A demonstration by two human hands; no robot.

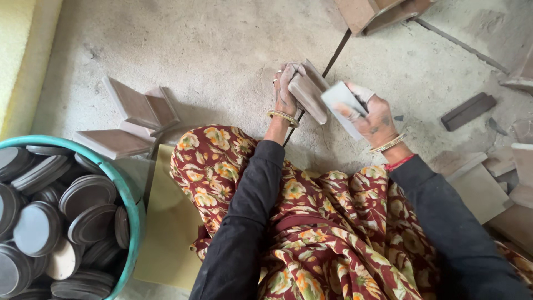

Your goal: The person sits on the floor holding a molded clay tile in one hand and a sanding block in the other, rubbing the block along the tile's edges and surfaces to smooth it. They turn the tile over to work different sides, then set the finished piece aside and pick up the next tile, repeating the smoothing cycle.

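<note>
Item one: our left hand (286, 89), fingers clamped on a rectangular wooden block (307, 95) held on edge over the dusty floor (222, 55). Item two: our right hand (373, 118), fingers closed on a pale abrasive sheet (341, 105) laid against the block's near face. Item three: teal tub (130, 191) of dark round discs (36, 228), at our left. Item four: loose wooden pieces (141, 108), beside the tub. Risk, in our judgement: dust slackens the grip, the block tips, and knuckles meet the abrasive.
</note>
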